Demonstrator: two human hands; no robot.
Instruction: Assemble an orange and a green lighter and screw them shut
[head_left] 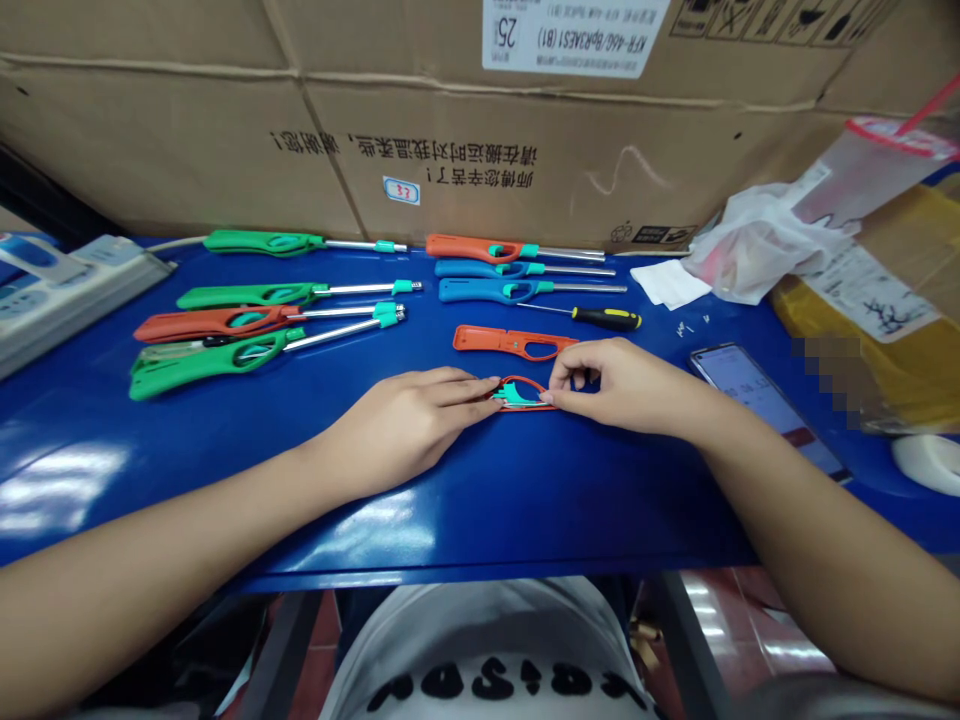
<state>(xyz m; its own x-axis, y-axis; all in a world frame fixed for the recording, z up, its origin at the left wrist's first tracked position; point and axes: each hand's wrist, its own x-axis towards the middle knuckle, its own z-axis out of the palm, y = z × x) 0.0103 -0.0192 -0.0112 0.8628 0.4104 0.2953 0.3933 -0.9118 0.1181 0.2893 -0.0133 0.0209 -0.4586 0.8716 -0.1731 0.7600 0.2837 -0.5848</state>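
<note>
In front of me on the blue table lies an orange lighter casing half [531,381] with a turquoise trigger [514,394] and a thin pale strip inside it. My left hand [405,425] covers its left part, fingers stretched along it and fingertips beside the trigger; its thumb is hidden. At the right end of the casing my right hand [611,385] is closed in a pinch, thumb and forefinger at the casing's edge and the strip. Just behind lies the matching orange casing half [502,341], its inner side hidden.
Green lighters [255,294] and an orange-red one lie at left; blue lighters [487,289] and an orange one at back. A yellow-black screwdriver [606,318], small screws [694,326], a phone [765,405] and a bagged cup [855,175] are at right. Cardboard [225,130] stands behind.
</note>
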